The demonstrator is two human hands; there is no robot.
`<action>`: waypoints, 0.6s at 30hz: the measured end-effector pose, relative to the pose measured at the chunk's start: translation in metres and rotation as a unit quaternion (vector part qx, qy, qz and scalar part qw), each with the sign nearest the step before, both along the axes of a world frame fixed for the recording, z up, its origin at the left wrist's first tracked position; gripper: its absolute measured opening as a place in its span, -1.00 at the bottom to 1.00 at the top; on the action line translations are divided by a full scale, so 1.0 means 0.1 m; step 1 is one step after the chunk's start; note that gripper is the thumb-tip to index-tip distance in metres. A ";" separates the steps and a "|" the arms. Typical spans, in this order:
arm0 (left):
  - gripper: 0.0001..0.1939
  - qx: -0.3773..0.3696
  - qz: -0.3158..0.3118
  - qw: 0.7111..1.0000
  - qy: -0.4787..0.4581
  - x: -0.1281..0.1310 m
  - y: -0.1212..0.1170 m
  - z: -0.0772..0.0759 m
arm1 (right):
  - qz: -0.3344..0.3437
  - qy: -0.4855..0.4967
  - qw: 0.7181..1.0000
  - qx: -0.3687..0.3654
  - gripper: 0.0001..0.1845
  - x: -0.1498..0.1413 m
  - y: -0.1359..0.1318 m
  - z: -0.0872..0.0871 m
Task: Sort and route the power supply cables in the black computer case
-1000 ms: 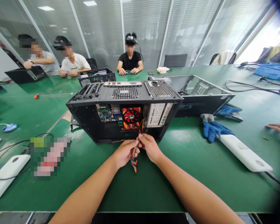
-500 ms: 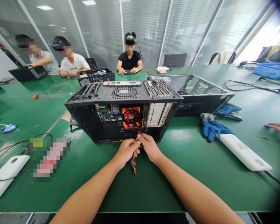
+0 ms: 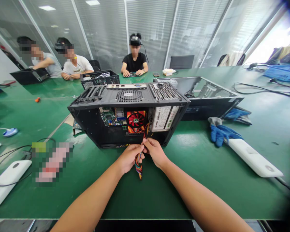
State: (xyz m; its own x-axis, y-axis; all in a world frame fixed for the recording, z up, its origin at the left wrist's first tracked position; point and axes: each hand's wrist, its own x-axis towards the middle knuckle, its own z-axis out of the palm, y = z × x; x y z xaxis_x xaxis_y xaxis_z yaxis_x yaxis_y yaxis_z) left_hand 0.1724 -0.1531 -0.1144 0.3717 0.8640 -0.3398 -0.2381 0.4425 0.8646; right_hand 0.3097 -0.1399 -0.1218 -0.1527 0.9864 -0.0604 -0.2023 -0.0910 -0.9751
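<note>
Both of my hands are closed on one bundle of coloured power cables, just in front of an open black computer case. My left hand grips the bundle lower down, and its loose end hangs below the fingers. Close beside it, my right hand pinches the cables at the top. From there they run up into the case, near the power supply with its white label. A red fan and a green motherboard show inside. What lies between my fingertips is hidden.
Blue gloves lie against a white power strip on the right. Another power strip with black cables is at left. Behind the case stands a second opened case. Several people sit across the green table.
My left hand has shifted very slightly, and the hanging cable end has swung a little. The bundle stays in both hands. Another person's hand at the far right has gone out of view.
</note>
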 end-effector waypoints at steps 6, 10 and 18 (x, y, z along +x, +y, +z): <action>-0.53 0.005 0.027 0.999 0.016 0.04 0.00 0.02 | -0.001 -0.013 1.000 0.004 -0.50 0.00 0.00 -0.01; -0.52 0.002 0.035 0.999 0.017 0.06 0.00 0.05 | -0.003 -0.021 1.000 0.012 -0.51 0.01 0.02 -0.03; -0.54 -0.023 -0.027 0.999 -0.018 -0.01 0.00 0.03 | 0.011 0.016 1.000 -0.008 -0.51 -0.01 -0.01 -0.01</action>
